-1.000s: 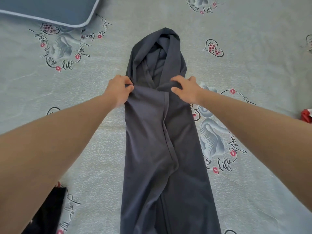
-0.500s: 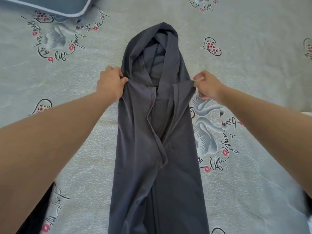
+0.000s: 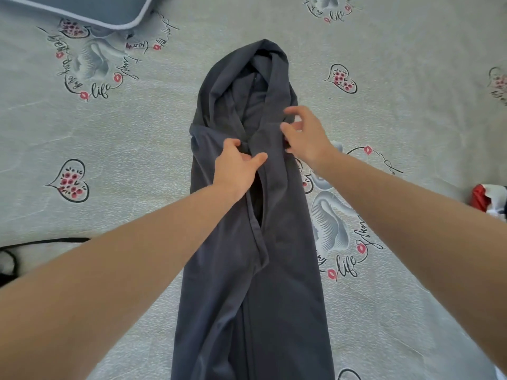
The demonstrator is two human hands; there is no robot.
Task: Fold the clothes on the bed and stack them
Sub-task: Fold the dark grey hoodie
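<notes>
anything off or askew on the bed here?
Nothing damaged or spilled. The dark grey hooded garment lies straight along the patterned bedsheet; both hands, left hand and right hand, are at its front edges, which gape below them. A black cord lies loose at left.

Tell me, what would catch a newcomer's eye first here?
A long dark grey hooded garment lies lengthwise down the middle of the bed, hood at the far end. Two bare arms reach in from below: the left hand holds its front edge near the collar, the right hand hovers with curled fingers just beside it. The pale bedsheet with swans, hearts and script surrounds it, a blue pillow at top left.
</notes>
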